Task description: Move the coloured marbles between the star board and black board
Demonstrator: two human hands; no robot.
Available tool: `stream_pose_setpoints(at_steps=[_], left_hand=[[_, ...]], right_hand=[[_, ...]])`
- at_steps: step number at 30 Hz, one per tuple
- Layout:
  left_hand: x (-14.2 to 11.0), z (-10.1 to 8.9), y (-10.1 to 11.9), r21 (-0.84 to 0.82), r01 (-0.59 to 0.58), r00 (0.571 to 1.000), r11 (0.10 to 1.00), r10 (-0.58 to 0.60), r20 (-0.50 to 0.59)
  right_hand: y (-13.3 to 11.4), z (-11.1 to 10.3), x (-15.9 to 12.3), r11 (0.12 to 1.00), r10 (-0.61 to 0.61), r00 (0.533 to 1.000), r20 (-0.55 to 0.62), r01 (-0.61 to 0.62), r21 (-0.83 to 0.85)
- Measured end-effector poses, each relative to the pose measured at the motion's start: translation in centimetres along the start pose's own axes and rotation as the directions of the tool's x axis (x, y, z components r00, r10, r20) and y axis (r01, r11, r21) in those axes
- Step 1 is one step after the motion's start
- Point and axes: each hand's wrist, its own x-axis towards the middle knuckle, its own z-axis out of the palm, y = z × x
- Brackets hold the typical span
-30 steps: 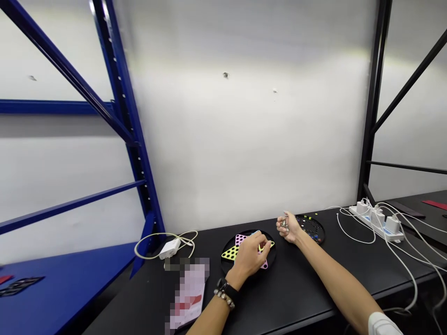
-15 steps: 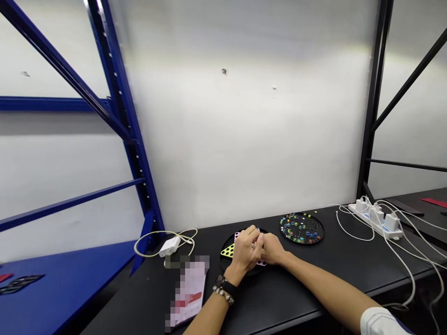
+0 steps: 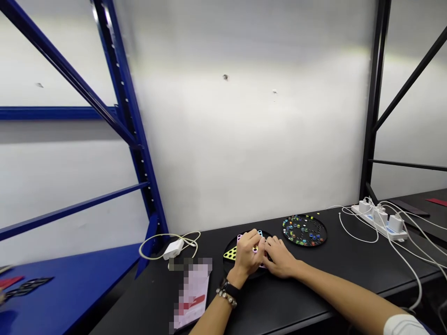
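A round black tray [image 3: 228, 270] holds flat coloured pieces with rows of holes. The yellow-green triangular piece [image 3: 230, 253] shows at its left, and bits of pink and blue pieces show around my hands. Over the middle of this tray is my left hand [image 3: 247, 253], its fingers curled in and thumb bent. Close against it, on the tray's right side, my right hand [image 3: 282, 259] has its fingers bent and drawn together. Whatever lies between the fingertips is hidden or too small to make out.
Behind and right stands a second round black tray [image 3: 326, 232] with many coloured glass marbles. A phone [image 3: 192, 298] lies left of my forearm, a white charger [image 3: 173, 249] with a cable beyond it. At right is a white power strip [image 3: 379, 222] with trailing cables.
My right hand has shifted slightly right and flattened, its fingertips parting a little from the left hand's. My left hand stays over the tray. The whole view has shifted a little.
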Motion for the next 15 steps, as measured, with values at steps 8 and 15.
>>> stream_pose_setpoints(at_steps=[8,15], left_hand=[[0.2,-0.3,0.5,-0.005,-0.008,1.0,1.0,0.007,-0.006],[0.0,0.0,0.3,-0.033,0.012,1.0,0.999,-0.011,0.027]], right_hand=[[0.0,-2.7,-3.4,0.994,-0.092,0.996,0.02,0.091,0.065],[8.2,-6.9,-4.5,0.927,0.358,0.909,-0.215,-0.373,-0.033]])
